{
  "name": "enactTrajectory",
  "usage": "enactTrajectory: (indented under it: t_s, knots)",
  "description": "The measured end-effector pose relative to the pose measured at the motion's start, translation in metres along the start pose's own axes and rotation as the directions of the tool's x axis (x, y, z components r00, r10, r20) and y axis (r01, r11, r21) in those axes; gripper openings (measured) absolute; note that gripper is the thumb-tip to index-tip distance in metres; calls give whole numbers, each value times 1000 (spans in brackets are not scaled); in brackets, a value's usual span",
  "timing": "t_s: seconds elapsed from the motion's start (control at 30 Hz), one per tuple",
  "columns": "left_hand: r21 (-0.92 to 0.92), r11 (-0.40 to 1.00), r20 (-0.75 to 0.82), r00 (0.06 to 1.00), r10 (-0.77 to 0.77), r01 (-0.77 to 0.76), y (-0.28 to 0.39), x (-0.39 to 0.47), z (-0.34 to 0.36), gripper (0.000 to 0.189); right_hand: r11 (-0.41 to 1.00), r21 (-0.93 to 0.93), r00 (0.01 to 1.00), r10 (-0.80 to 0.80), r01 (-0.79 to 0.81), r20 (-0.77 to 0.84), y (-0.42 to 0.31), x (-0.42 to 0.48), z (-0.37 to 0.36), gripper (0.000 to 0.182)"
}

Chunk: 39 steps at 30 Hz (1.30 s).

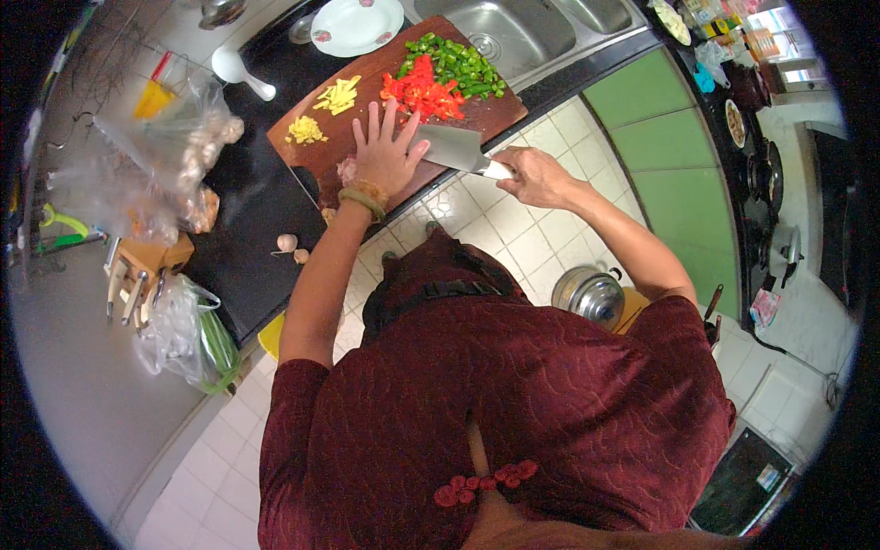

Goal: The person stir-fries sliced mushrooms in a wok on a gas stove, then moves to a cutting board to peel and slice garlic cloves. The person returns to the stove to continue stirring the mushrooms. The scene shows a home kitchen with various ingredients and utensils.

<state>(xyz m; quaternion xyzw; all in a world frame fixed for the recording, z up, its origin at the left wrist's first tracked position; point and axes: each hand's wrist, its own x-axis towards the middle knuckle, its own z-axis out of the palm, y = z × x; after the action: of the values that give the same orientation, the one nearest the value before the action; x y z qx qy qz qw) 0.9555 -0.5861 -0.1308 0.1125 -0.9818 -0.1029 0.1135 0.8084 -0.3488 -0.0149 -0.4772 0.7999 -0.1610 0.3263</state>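
My right hand (540,177) grips the white handle of a kitchen cleaver (450,146), its broad blade pointing left over the cutting board's near edge. My left hand (385,155) is spread above the wooden cutting board (292,141), its fingers apart, with the thumb side by the blade tip. A pinkish piece of food (346,170), perhaps meat, shows beside that wrist; the palm hides what lies under it. Chopped red peppers (426,93) and chopped green peppers (457,67) are heaped at the far side. Pale yellow strips (338,96) and a minced yellow pile (304,130) lie farther left.
A floral white plate (357,27) and a white spoon (240,72) are behind the board, beside a steel sink (515,41). Garlic bulbs (287,242), a knife block (148,261) and bagged green vegetables (220,344) stand left. A metal pot (591,299) is low at right.
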Motion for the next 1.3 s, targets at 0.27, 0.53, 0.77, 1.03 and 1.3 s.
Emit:
enactTrajectory:
  t_s: [0.27,0.53,0.77,1.03,1.3]
  knots:
    - [-58,996,-91,993,-69,64,-22,2,2,55,843,506,983,158,-185,96,36,-27,-19,31]
    - [-114,992,-57,997,-58,51,-19,-7,-13,50,276,928,957,215,-252,195,37,-23,-1,35]
    - [-206,975,-112,992,58,-81,33,-14,-41,61,-224,941,953,107,-253,282,27,-4,37,41]
    - [-207,966,-51,988,148,-155,54,-24,-40,69,-345,893,947,34,-290,321,1,2,48,42]
    - [-79,994,-99,993,70,-78,9,7,-15,64,-376,835,901,4,-401,434,12,-31,40,43]
